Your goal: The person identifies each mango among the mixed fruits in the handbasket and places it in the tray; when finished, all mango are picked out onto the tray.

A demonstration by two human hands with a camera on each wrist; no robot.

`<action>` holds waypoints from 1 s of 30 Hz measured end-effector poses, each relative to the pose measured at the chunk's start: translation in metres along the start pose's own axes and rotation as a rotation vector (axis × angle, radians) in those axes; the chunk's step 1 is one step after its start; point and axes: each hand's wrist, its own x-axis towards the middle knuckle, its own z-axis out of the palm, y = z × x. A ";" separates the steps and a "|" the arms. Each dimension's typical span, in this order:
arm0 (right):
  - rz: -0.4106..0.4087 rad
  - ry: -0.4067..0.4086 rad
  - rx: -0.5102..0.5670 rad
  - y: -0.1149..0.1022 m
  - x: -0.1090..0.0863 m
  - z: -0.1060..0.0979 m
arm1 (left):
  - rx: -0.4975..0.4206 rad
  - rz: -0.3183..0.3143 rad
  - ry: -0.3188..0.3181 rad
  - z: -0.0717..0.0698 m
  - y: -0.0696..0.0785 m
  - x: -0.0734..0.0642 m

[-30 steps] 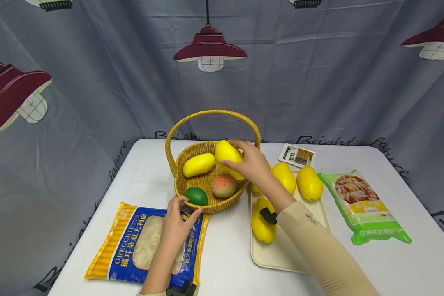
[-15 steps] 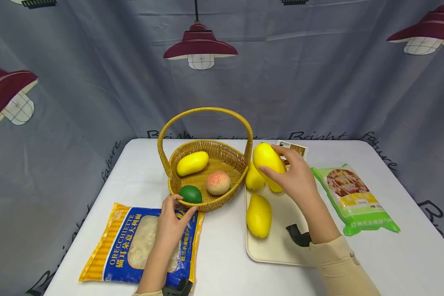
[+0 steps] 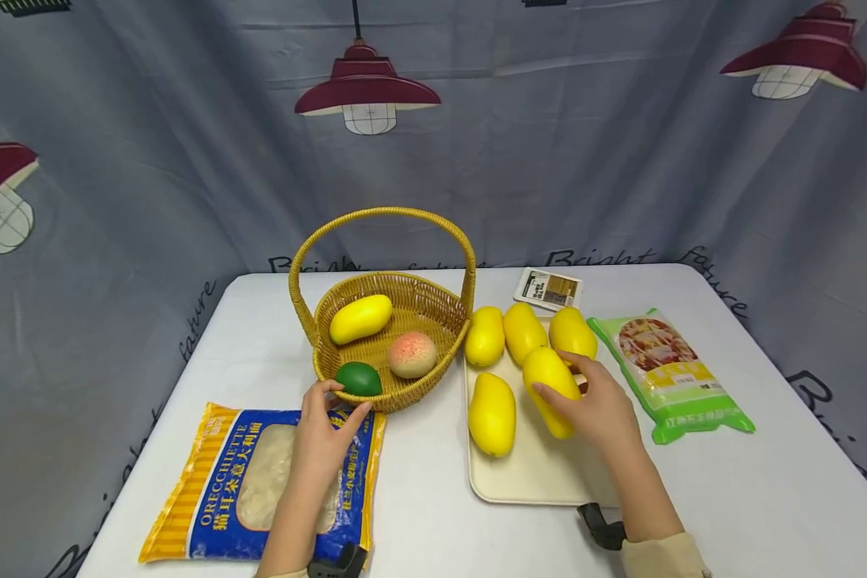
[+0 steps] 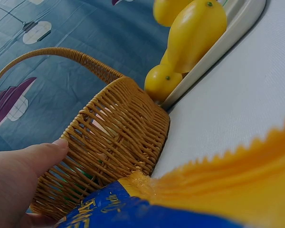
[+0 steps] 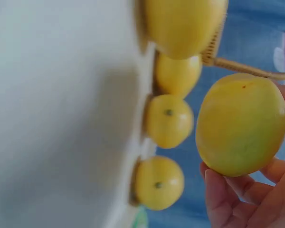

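Observation:
My right hand (image 3: 601,405) holds a yellow mango (image 3: 549,384) above the cream tray (image 3: 523,482). The right wrist view shows fingers and thumb around this mango (image 5: 242,126). Several more mangoes lie on the tray, among them one at the near left (image 3: 491,415) and one at the back (image 3: 524,331). My left hand (image 3: 318,437) grips the near rim of a wicker basket (image 4: 118,128), thumb against its outer side. Inside the basket are a yellow mango (image 3: 361,319), a peach (image 3: 413,356) and a green oval fruit (image 3: 359,378).
A blue and yellow orecchiette bag (image 3: 217,482) lies under my left forearm, just in front of the basket. Right of the tray is a green food bag (image 3: 668,373). Behind the tray lies a small flat labelled pack (image 3: 549,288). A grey curtain (image 3: 549,160) hangs behind the table.
My right hand has carried the mango from over the basket rightward, then lower and nearer over the tray. The left hand keeps its hold on the basket rim. The head view has shifted slightly.

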 end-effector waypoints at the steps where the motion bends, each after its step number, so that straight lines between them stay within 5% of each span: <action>1: 0.021 -0.010 -0.008 0.003 -0.002 0.004 | 0.000 0.000 -0.001 -0.001 0.000 0.000; 12: 0.081 0.009 -0.088 0.008 -0.008 0.031 | -0.003 -0.012 -0.001 0.000 -0.002 0.000; 30: 0.114 -0.062 -0.103 0.006 0.004 0.038 | 0.003 -0.025 -0.006 -0.002 0.002 -0.001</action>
